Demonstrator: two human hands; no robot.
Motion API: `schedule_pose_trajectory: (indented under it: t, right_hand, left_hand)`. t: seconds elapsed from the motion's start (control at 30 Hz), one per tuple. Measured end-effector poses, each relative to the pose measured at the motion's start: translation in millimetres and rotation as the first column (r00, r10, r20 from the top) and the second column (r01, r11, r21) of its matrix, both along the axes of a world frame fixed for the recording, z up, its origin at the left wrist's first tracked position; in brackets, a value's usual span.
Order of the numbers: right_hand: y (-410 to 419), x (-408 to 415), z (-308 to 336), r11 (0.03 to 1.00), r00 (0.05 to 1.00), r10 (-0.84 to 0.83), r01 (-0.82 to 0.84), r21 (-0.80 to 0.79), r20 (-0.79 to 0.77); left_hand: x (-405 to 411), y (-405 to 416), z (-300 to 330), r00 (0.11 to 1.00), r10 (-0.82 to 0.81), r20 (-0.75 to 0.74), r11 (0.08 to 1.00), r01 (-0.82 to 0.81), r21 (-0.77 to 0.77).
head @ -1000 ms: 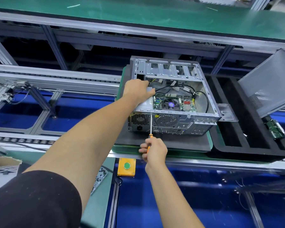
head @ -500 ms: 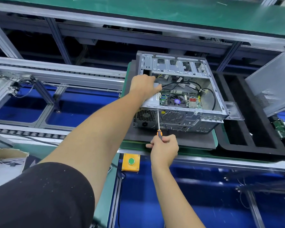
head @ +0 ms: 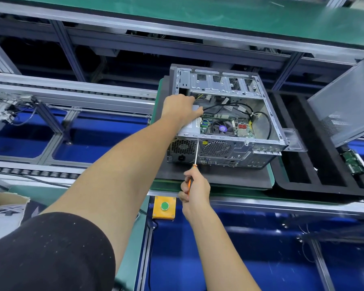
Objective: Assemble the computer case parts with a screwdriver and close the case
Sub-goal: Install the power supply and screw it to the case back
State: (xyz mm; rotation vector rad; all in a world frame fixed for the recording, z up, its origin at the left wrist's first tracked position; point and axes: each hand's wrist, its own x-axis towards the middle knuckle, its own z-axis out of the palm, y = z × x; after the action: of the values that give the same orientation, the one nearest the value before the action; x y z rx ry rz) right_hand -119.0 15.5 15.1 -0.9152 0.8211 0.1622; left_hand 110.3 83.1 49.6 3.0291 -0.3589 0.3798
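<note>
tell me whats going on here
A person is working on an open computer case lying on a dark mat on an assembly line. The right hand grips an orange screwdriver, its tip at the top edge of the case's rear panel. The left hand reaches into the case and rests on the silver box inside. The side panel is off, leaning at the right.

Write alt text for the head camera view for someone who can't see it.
A right hand drives an orange-handled screwdriver into the rear of an open grey metal computer case, while the left hand steadies the silver power supply inside.
</note>
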Motion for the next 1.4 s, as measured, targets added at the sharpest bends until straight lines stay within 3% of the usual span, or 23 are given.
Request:
schedule_pose_trajectory:
  t: [0.07, 0.17, 0.23, 0.3, 0.37, 0.4, 0.47, 0.57, 0.67, 0.77, 0.83, 0.93, 1.07, 1.13, 1.2, 1.4]
  right_hand:
    - [2.2, 0.8, 0.7, 0.969, 0.999, -0.042, 0.044, -0.242, 0.012]
    - [3.3, -1.2, -2.3, 0.820, 0.994, -0.064, 0.102, -0.564, 0.086]
    - [5.0, -2.8, -0.7, 0.761, 0.996, -0.017, 0.071, -0.644, 0.089]
    - [2.6, 1.2, -0.7, 0.876, 0.999, -0.010, 0.032, -0.482, 0.049]
    - [-2.7, 4.6, 4.8, 1.000, 1.000, -0.016, 0.016, 0.003, -0.018]
    - [-5.6, 5.1, 6.4, 0.974, 0.999, -0.023, 0.031, 0.225, -0.035]
    - [-10.0, 5.0, 6.7, 0.921, 0.999, -0.025, 0.038, 0.387, -0.037]
    - [-7.2, 7.2, 8.0, 0.964, 0.999, 0.005, 0.005, 0.267, -0.035]
    - [-3.9, 10.9, 10.0, 0.999, 1.000, 0.008, -0.009, -0.049, -0.019]
    - [-5.1, 8.6, 7.2, 0.940, 0.999, 0.011, 0.007, -0.342, 0.052]
    - [-6.7, 5.5, 6.9, 0.894, 0.998, 0.021, 0.008, -0.448, 0.061]
    - [-7.2, 7.7, 9.2, 0.947, 0.999, 0.025, -0.010, -0.322, 0.043]
    - [-12.3, 11.9, 15.0, 0.988, 0.999, 0.024, -0.017, 0.152, -0.045]
    - [-14.2, 12.2, 15.4, 0.961, 0.999, 0.030, -0.019, 0.275, -0.033]
    - [-13.3, 12.7, 15.5, 0.957, 0.999, 0.043, -0.039, 0.288, -0.010]
    - [-15.4, 13.9, 10.0, 0.994, 0.999, 0.022, -0.018, 0.107, -0.037]
  left_hand:
    - [-0.5, 0.0, 0.5, 1.000, -0.002, -0.001, 1.000, 0.002, 0.002]
    - [0.1, 0.3, 0.8, 1.000, -0.007, -0.008, 1.000, 0.007, 0.007]
    - [-0.5, 0.1, 1.5, 1.000, -0.005, -0.008, 1.000, 0.005, 0.002]
    - [-0.7, -0.1, 1.7, 1.000, -0.005, -0.004, 1.000, 0.005, 0.000]
    - [-1.2, -0.1, 1.3, 1.000, -0.006, -0.003, 1.000, 0.006, -0.002]
    - [-1.2, -0.2, 1.0, 1.000, -0.005, -0.003, 1.000, 0.005, -0.002]
    - [-1.2, -0.2, 1.8, 1.000, -0.005, -0.007, 1.000, 0.005, -0.006]
    - [-1.2, -0.3, 2.2, 1.000, -0.004, -0.011, 1.000, 0.004, -0.005]
    - [-1.4, -0.4, 1.9, 1.000, -0.004, -0.012, 1.000, 0.004, -0.016]
    - [-1.4, -0.7, 1.9, 1.000, -0.010, -0.009, 1.000, 0.010, -0.025]
    - [-0.9, -0.5, 1.9, 1.000, -0.010, -0.007, 1.000, 0.010, -0.022]
    - [-0.8, -0.1, 1.2, 1.000, -0.007, -0.001, 1.000, 0.007, -0.018]
    - [0.3, -0.4, 0.1, 1.000, -0.011, 0.004, 1.000, 0.011, -0.012]
    - [1.0, 0.1, -0.6, 1.000, -0.009, 0.003, 1.000, 0.009, -0.013]
    - [1.7, 0.2, -1.0, 1.000, -0.006, 0.005, 1.000, 0.006, -0.011]
    - [2.6, 0.3, -2.4, 1.000, -0.008, 0.010, 1.000, 0.008, -0.006]
